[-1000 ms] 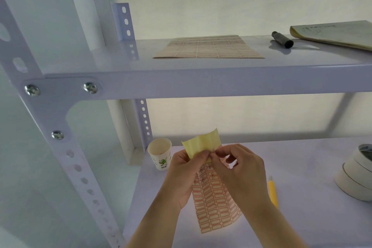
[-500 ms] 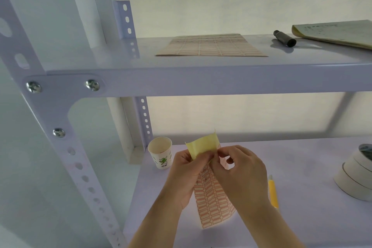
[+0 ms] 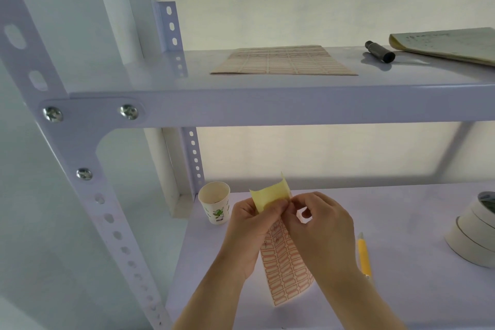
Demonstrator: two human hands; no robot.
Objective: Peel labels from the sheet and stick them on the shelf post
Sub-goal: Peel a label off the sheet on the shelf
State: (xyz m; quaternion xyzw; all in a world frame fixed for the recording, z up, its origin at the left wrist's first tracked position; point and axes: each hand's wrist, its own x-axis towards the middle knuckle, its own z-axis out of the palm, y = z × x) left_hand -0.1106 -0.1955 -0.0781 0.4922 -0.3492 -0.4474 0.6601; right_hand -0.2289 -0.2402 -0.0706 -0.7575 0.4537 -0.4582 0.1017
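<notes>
Low centre of frame: left hand (image 3: 247, 233) pinches label sheet (image 3: 285, 266) at its folded-back yellow top edge; right hand (image 3: 322, 230) fingertips closed on the same edge. Sheet hangs above lower shelf (image 3: 401, 303). Shelf post (image 3: 107, 211) at left, well apart, bare, open air between

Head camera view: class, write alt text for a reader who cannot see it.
Two hands, the left hand and the right hand, pinch the top of a label sheet above the lower shelf. A paper cup stands left; tape rolls sit right.
</notes>
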